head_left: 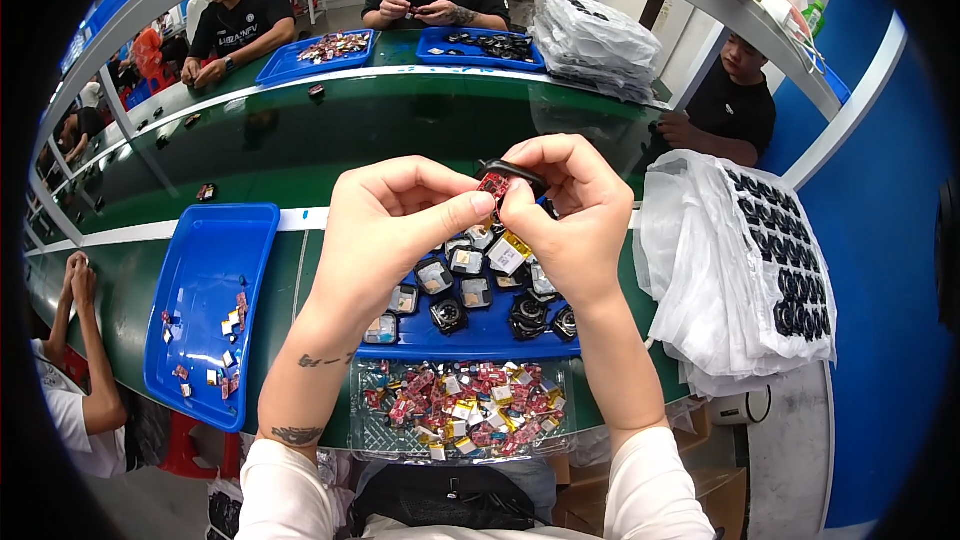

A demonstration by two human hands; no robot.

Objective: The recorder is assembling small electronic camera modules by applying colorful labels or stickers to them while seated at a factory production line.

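Up in front of me, both hands meet over a blue tray (470, 342). My left hand (385, 215) pinches a small red circuit board (493, 184) between thumb and fingertips. Fingers and thumb of my right hand (575, 210) are closed on a black rounded casing (520, 175), held against the board. How far the board sits in the casing is hidden by the fingers. Below, the blue tray holds several black watch-like cases (447, 314) and a silver battery cell (509, 254) with yellow tape. Nearer me, a clear plastic tray (358, 418) is heaped with red boards and battery cells.
A second blue tray (208, 265) with a few boards stands left. To the right is a stack of white sheets (680, 270) bearing rows of black parts. Beyond runs a green conveyor belt (400, 140) with scattered pieces; co-workers sit across it and at left. Metal frame bars arch overhead.
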